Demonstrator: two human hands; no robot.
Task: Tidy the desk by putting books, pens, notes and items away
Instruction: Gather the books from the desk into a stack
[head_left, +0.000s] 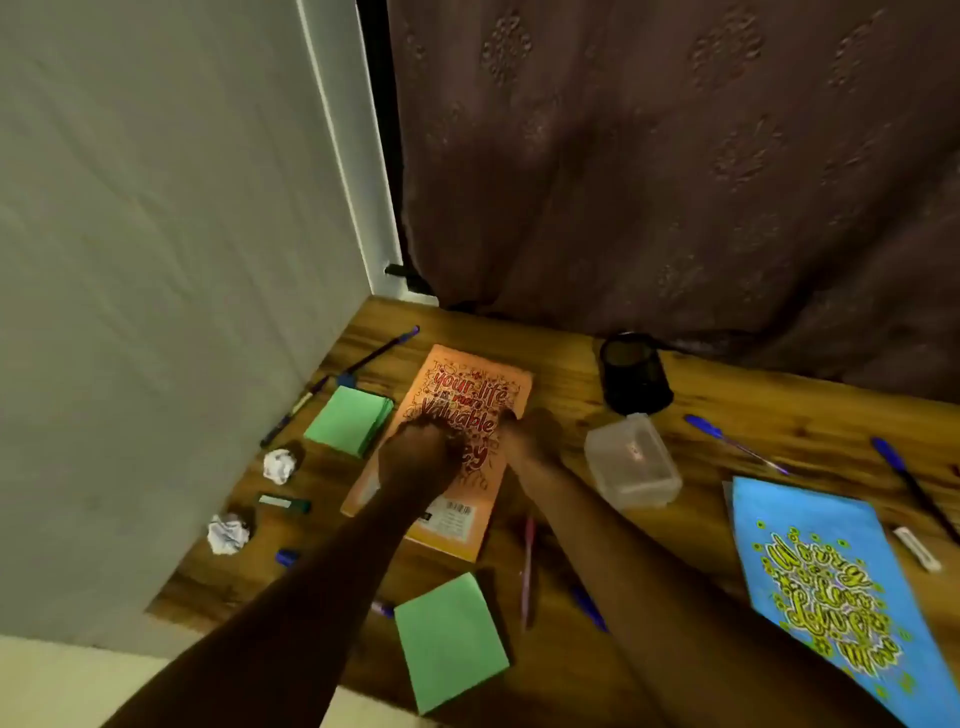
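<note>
An orange book (470, 395) with red lettering lies flat on the wooden desk (566, 364). My left hand (418, 457) rests on top of its cover, fingers spread. My right hand (530, 436) touches the book's right edge. A blue book (826, 582) with yellow lettering lies at the right. Two green note pads lie flat, one (349, 420) left of the orange book, the other (449, 642) near the front edge. Several pens are scattered about, among them a blue pen (732, 442) at the right and a pink pen (528, 571) by my right forearm.
A black mesh pen holder (635, 374) stands at the back. A clear plastic box (631, 462) sits in front of it. Two crumpled paper balls (279, 465) (227, 534) and a small green eraser (283, 503) lie at the left edge. A wall borders the left, a curtain the back.
</note>
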